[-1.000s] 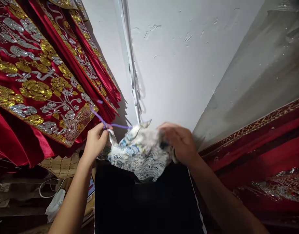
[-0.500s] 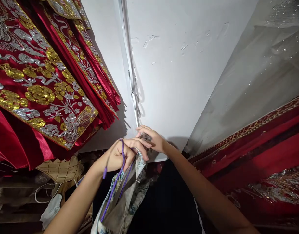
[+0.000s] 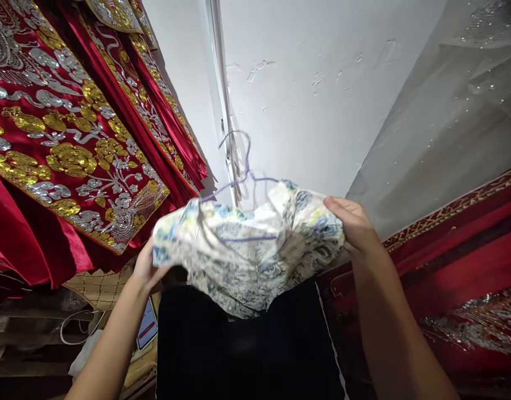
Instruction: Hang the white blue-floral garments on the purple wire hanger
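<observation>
A white garment with a blue, green and yellow print (image 3: 247, 250) is spread between both my hands in front of a white wall. A thin purple hanger (image 3: 244, 172) sticks up from its top, its hook blurred. My left hand (image 3: 145, 266) grips the garment's left end from below, fingers mostly hidden by the cloth. My right hand (image 3: 355, 225) is closed on the right end, fingers curled over the fabric.
Red satin garments with gold and silver embroidery (image 3: 68, 144) hang at the left. More red embroidered cloth (image 3: 459, 266) and a sheer grey cover (image 3: 447, 111) lie at the right. A white pipe (image 3: 222, 100) runs down the wall. A phone (image 3: 147, 330) and cables lie at lower left.
The garment hung bunched from my left hand with the purple hanger beside it. Now it is lifted and stretched wide between both hands, with the hanger standing out of its top.
</observation>
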Motion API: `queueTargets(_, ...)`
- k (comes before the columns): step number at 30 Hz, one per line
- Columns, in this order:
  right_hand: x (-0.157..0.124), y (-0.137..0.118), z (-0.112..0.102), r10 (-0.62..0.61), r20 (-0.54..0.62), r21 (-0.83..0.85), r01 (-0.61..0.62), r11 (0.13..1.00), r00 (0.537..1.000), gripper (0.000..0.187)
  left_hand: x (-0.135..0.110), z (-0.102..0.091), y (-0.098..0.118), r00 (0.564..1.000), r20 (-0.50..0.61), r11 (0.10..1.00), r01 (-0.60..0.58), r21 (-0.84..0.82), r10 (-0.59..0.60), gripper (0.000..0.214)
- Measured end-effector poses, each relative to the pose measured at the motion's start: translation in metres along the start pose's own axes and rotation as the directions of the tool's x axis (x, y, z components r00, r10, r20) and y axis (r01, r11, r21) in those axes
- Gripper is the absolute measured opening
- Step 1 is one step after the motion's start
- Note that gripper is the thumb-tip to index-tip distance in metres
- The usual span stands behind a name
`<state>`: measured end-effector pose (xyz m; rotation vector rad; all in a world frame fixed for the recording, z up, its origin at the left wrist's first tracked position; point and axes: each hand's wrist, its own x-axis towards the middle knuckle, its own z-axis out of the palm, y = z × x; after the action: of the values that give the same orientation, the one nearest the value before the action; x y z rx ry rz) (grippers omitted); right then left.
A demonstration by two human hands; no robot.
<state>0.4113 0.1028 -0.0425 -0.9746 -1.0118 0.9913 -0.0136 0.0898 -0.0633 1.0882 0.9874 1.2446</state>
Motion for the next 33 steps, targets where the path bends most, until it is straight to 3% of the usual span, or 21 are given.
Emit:
queueTargets(3, 0.006, -0.001, 0.019, -0.056, -0.053, 0.068, 0.06, 0.996, 0.997, 0.03, 0.0, -0.004, -0.03, 1.0, -0.022, 0.992, 0.009, -0.128, -0.012, 0.073)
queueTargets(8, 0.001, 0.014, 0.054, 0.044, 0.083, 0.072, -0.05, 0.996, 0.996, 0.032, -0.005, 0.024, -0.074, 0.983, -0.174, 0.986, -0.086, -0.142, 0.061, 0.053)
queueTargets(13, -0.01, 0.034, 0.035, 0.19, 0.085, -0.025, -0.189, 0.982, 0.978, 0.038, -0.015, 0.041, -0.104, 0.946, -0.322, 0.99, -0.07, -0.122, 0.027, 0.052)
queueTargets(15, -0.013, 0.045, 0.025, 0.131, 0.002, -0.09, -0.13, 0.987, 0.991, 0.039, -0.02, 0.043, -0.111, 0.94, -0.342, 0.992, -0.049, -0.114, 0.007, 0.048)
queueTargets(17, -0.019, 0.061, 0.02, -0.008, -0.144, -0.184, -0.018, 0.983, 0.99, 0.039, -0.025, 0.046, -0.116, 0.937, -0.35, 0.991, -0.047, -0.125, 0.001, 0.044)
queueTargets(19, -0.03, 0.081, 0.021, -0.219, -0.347, -0.314, 0.107, 0.943, 0.912, 0.04, -0.031, 0.049, -0.119, 0.934, -0.358, 0.988, -0.048, -0.145, -0.007, 0.043)
queueTargets(21, -0.047, 0.103, 0.03, -0.397, -0.497, -0.432, 0.176, 0.885, 0.772, 0.043, -0.036, 0.051, -0.121, 0.935, -0.352, 0.984, -0.035, -0.176, -0.03, 0.044)
queueTargets(22, -0.056, 0.115, 0.037, -0.414, -0.511, -0.446, 0.179, 0.877, 0.753, 0.043, -0.039, 0.052, -0.122, 0.937, -0.345, 0.981, -0.025, -0.194, -0.045, 0.046)
queueTargets(23, -0.066, 0.125, 0.046, -0.369, -0.508, -0.417, 0.152, 0.896, 0.778, 0.04, -0.042, 0.053, -0.122, 0.941, -0.334, 0.977, -0.01, -0.211, -0.062, 0.049)
queueTargets(24, -0.074, 0.135, 0.056, -0.257, -0.437, -0.355, 0.097, 0.93, 0.862, 0.037, -0.045, 0.054, -0.123, 0.944, -0.32, 0.974, 0.008, -0.226, -0.082, 0.051)
queueTargets(25, -0.08, 0.143, 0.068, -0.108, -0.291, -0.295, 0.019, 0.955, 0.951, 0.04, -0.048, 0.056, -0.124, 0.947, -0.304, 0.971, 0.028, -0.239, -0.102, 0.052)
queueTargets(26, -0.086, 0.149, 0.08, 0.04, -0.123, -0.253, -0.07, 0.965, 0.992, 0.047, -0.051, 0.057, -0.124, 0.95, -0.287, 0.967, 0.05, -0.249, -0.123, 0.054)
queueTargets(28, -0.092, 0.159, 0.105, 0.24, 0.12, -0.255, -0.204, 0.945, 0.963, 0.058, -0.057, 0.061, -0.123, 0.955, -0.253, 0.961, 0.083, -0.265, -0.152, 0.056)
queueTargets(29, -0.094, 0.163, 0.116, 0.3, 0.177, -0.287, -0.242, 0.927, 0.937, 0.06, -0.061, 0.063, -0.121, 0.958, -0.239, 0.959, 0.092, -0.269, -0.159, 0.057)
queueTargets(33, -0.099, 0.177, 0.14, 0.452, 0.256, -0.421, -0.322, 0.848, 0.855, 0.06, -0.071, 0.067, -0.111, 0.965, -0.171, 0.954, 0.153, -0.26, -0.201, 0.053)
